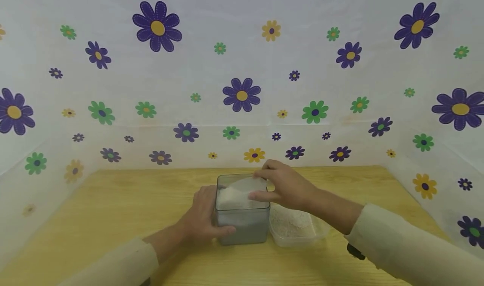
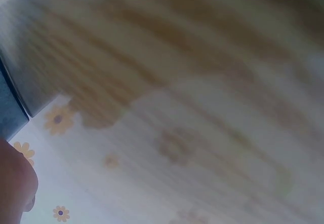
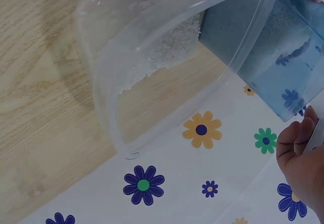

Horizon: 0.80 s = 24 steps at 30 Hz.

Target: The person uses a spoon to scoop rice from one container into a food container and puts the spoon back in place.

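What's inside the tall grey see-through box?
White stuff, maybe grains, shows inside the box. A pale, thin thing pinched by the right hand covers part of the opening, so I can't tell what lies underneath it.

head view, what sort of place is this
Probably an indoor booth set up for tabletop work: flower-print sheeting closes off the back and sides of a wood-grain tabletop, where a square grey container stands beside a clear tub.
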Available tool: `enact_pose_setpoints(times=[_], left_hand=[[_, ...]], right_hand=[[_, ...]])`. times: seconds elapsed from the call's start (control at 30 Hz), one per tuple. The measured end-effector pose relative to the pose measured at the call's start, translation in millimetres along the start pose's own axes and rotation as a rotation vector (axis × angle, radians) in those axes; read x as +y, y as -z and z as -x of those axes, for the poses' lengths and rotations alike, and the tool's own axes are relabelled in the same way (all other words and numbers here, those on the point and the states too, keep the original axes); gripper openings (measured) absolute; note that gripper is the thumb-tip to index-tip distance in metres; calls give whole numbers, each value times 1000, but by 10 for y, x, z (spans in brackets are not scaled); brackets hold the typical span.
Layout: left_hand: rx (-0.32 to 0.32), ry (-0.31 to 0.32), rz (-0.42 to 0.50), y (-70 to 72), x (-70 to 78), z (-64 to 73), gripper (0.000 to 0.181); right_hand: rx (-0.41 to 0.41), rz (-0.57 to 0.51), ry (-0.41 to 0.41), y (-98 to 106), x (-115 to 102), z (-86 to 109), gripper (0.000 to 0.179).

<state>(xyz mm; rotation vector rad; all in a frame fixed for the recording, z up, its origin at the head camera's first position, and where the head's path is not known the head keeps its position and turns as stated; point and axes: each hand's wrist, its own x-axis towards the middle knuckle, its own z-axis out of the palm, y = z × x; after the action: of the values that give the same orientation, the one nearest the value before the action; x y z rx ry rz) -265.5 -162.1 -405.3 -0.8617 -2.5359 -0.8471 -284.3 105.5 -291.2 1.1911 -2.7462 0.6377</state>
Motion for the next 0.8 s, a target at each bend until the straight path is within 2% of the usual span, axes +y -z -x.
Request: enact_pose_setpoints(times=[0.27,0.53,0.67,0.8], left_hand=[[-14,16,5,8,-3,-11,87],[-13,8,-4,2,-27,9,87],[-11,6,-8,0,-15,12,87],[-21,29,-14,0,-5,29,88]], right_hand=[[79,-21,13,9,85,44,46],[241,-30,80,57,188,95,38],[281,-22,95,98,248,146,36],[309,-11,91,148,313,217,34]])
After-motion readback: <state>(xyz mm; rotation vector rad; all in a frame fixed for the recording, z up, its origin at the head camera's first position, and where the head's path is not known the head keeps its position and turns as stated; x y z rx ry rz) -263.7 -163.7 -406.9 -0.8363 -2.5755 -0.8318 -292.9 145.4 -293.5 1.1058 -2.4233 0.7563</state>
